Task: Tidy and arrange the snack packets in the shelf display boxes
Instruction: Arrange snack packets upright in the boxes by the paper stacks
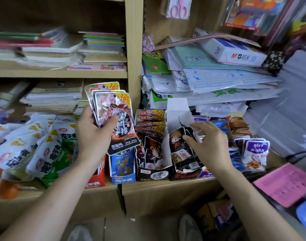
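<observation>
Tan shelving (134, 49) holds stacked stationery (103, 47) above seemingly grey floor (140, 228).

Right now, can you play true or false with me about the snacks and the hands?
1. The left hand holds several snack packets. True.
2. The right hand is squeezing one packet. False: its fingers are straight, reaching to the packets in the torn black box, and it holds nothing.
3. Pink scissors hang above the shelves. True.
4. The blue box stands right of the torn black box. False: it stands to its left, below the held packets.
</observation>
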